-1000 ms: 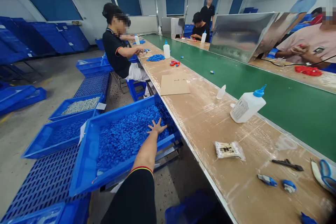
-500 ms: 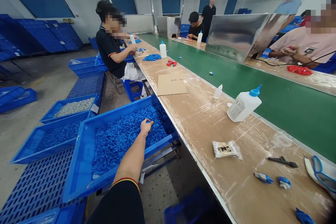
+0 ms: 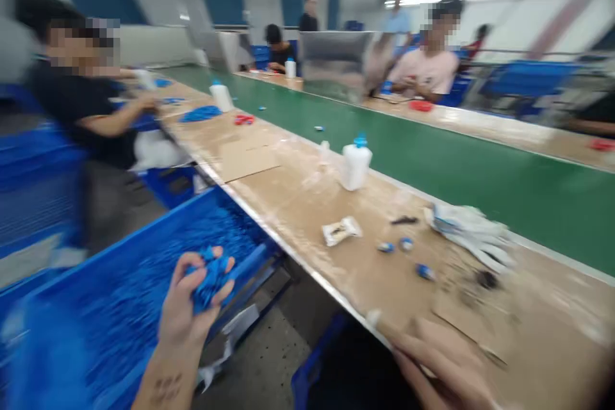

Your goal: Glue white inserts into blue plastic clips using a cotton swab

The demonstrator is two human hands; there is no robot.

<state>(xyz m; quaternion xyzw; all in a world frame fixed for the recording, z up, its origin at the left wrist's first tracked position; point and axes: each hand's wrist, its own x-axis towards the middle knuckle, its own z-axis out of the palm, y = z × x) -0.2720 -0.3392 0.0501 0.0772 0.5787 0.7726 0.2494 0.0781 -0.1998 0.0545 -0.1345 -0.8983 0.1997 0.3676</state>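
My left hand (image 3: 180, 314) is raised palm up over the near side of the blue bin (image 3: 137, 236), fingers curled round a handful of small blue plastic pieces (image 3: 211, 277). Many more loose blue pieces (image 3: 139, 295) fill that bin. At the table's near edge is my right hand (image 3: 446, 365), low in the view and smeared by motion. Its fingers point left along the edge, and whether they hold anything is unclear. Beyond it on the table (image 3: 384, 288) lie a few small blue-and-white pieces (image 3: 425, 271) and a white glove (image 3: 473, 234).
A white bottle with a blue cap (image 3: 356, 165), a small wrapped packet (image 3: 341, 230) and a cardboard sheet (image 3: 250, 161) are on the table. A green conveyor belt (image 3: 432, 166) runs behind. To the left sits a co-worker (image 3: 72, 90) beside a blue pile (image 3: 200, 113).
My left hand has come up out of the blue pieces with a handful and turned palm up. The view has swung right; my right hand and the glove now show.
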